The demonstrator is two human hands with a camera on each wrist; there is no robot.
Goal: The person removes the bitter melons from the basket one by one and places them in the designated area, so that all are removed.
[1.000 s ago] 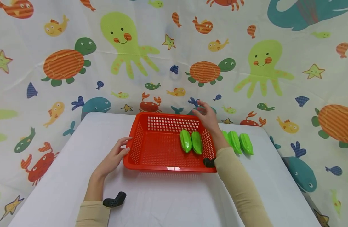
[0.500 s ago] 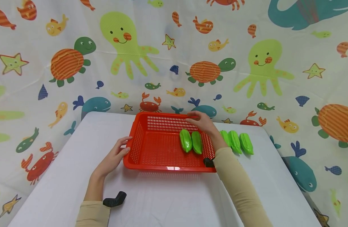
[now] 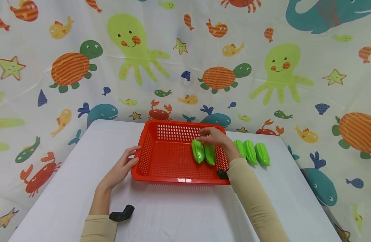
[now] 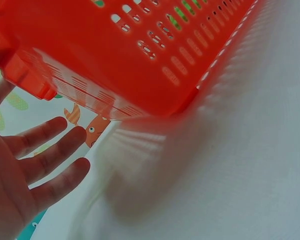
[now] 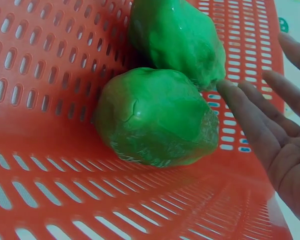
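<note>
Left hand (image 3: pixel 119 170): your fingers (image 4: pixel 59 151) spread by basket (image 3: pixel 168 158)
Right hand (image 3: pixel 216 137): fingers (image 5: pixel 247 115) straight by fruits (image 3: pixel 198 152)
Bench fruits (image 3: pixel 262 154): head view only

One red basket (image 3: pixel 171 161), five green vegetables (image 3: pixel 198 151), two hands (image 3: pixel 124 163), one table (image 3: pixel 173 215)

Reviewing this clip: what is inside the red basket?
Inside the red basket, toward its right end, two green fruit-like pieces lie side by side. In the head view, the right hand hides the far end of the right piece; the floor beneath both is covered.
</note>
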